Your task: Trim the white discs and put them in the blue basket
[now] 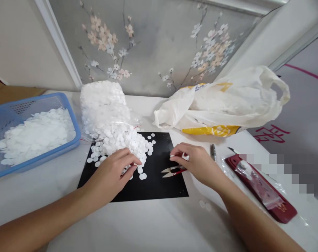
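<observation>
A heap of small white round discs [122,138] spreads over a black mat [159,190], with several loose ones around it. My left hand [115,168] rests at the near edge of this heap. Its thumb and index finger are drawn together, and anything between them is too small to make out. Over the mat's right side, my right hand [195,161] pinches its thumb and fingers, with bits of white disc showing at the tips and inside the curl. Thread snips [172,172] with red handles point left just below it; the hand partly hides their handle end.
At left stands a blue plastic basket [78,136] of white discs. Behind the mat is a clear bag [103,99] full of discs. A white-and-yellow plastic bag [222,105] lies at back right. A dark red case [282,213], a pen [213,152] and two discs [205,205] lie rightward.
</observation>
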{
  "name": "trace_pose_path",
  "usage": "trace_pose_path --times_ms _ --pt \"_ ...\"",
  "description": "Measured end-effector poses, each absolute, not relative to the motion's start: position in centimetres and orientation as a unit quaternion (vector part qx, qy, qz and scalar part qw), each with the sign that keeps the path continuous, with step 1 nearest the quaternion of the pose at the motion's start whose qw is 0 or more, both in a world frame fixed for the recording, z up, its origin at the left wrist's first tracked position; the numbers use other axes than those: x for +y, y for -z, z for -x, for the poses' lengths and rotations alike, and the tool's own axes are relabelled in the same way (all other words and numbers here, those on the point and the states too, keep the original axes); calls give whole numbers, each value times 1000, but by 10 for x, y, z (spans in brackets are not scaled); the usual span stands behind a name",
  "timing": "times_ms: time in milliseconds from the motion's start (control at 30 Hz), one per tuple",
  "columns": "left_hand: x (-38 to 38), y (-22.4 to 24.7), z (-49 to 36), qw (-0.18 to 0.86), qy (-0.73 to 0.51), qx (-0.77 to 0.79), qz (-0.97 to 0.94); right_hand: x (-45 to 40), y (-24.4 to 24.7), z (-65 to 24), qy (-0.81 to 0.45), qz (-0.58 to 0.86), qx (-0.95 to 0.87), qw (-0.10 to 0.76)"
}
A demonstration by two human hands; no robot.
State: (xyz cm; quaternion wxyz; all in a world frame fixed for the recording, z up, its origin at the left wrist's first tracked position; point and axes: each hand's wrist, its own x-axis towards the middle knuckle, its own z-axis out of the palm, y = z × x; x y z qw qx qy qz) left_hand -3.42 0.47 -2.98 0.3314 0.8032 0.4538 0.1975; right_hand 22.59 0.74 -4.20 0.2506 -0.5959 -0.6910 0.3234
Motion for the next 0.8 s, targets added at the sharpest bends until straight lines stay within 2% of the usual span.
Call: trace_pose_path --times_ms 133,233,367,633,700,800 --pt "-5 28 25 533 -245 445 -677 -12 36 -189 -599 491 -527 350" --pt "-11 31 19 639 -263 408 -597 -23 37 -168 -669 443 -471 367" --pt "-12 36 17 644 -293 418 -570 -27 41 -161 -687 429 -446 381" --pt "-8 41 21 602 -347 423 -581 -31 45 -158 -617 460 -501 396" --pt "-6 41 21 615 -342 439 -559 -32 46 -160 -523 463 -584 413" --pt "-3 43 22 663 -336 434 -509 -32 49 -165 -295 416 -730 455"
